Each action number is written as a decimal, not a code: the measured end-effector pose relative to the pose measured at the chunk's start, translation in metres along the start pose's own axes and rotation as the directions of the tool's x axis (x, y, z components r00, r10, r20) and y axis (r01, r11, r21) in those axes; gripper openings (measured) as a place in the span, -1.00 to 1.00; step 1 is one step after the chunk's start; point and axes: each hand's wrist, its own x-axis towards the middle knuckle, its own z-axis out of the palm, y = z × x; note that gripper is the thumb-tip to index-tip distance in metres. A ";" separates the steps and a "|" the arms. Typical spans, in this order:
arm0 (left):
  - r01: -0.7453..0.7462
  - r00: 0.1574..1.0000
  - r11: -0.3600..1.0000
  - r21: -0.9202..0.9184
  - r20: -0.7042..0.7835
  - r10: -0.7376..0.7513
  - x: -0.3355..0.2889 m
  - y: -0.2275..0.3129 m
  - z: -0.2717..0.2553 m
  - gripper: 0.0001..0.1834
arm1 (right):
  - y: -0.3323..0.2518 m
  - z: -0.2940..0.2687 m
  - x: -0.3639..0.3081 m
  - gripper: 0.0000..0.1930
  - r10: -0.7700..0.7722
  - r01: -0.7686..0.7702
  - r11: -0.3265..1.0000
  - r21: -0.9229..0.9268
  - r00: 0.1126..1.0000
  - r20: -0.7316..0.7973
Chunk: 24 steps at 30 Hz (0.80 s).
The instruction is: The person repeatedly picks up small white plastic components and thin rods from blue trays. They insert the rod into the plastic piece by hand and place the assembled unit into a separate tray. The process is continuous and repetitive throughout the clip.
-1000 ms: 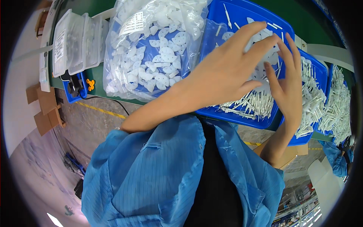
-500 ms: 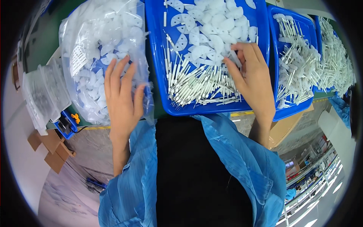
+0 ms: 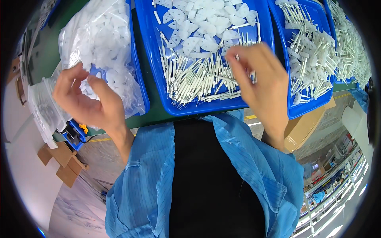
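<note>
My left hand (image 3: 89,97) hovers over the lower left part of a clear plastic bag (image 3: 131,85) of white plastic pieces. Its fingers curl, but thumb and fingertips stay apart with nothing visible between them. Over the right part of a blue tray (image 3: 194,109), my right hand (image 3: 260,79) has thumb and forefinger pinched together. A small white bit shows at their tips; blur hides what it is. In that tray, flat white fan-shaped pieces (image 3: 208,25) with small holes lie at the far side, and thin white rods (image 3: 186,77) with metal ends are heaped nearer me.
On the right, another blue tray (image 3: 293,113) holds rods joined with white pieces, and a further heap (image 3: 351,55) lies beyond it. Stacked clear plastic containers (image 3: 45,105) stand at the left edge, near orange clips (image 3: 83,128). A cardboard box (image 3: 307,125) sits below the table.
My left hand has lifted off the bag and moved left, its fingers curling in. My right hand has drawn slightly nearer and left, thumb and forefinger closing. The view has shifted slightly.
</note>
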 end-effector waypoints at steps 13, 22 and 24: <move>-0.170 0.754 0.948 -0.269 0.584 0.301 -0.022 0.033 0.080 -0.81 | -0.009 -0.007 -0.023 -0.85 0.346 -0.357 0.932 0.064 0.929 0.133; -0.022 0.767 0.965 -0.262 0.614 0.184 -0.017 0.024 0.074 -0.77 | 0.005 -0.012 -0.033 -0.89 0.309 -0.259 0.936 -0.240 0.929 0.203; 0.340 0.804 0.840 -0.422 0.594 -0.027 -0.019 0.028 0.070 -0.79 | -0.003 -0.009 -0.025 -0.89 0.351 -0.342 0.936 -0.088 0.925 0.143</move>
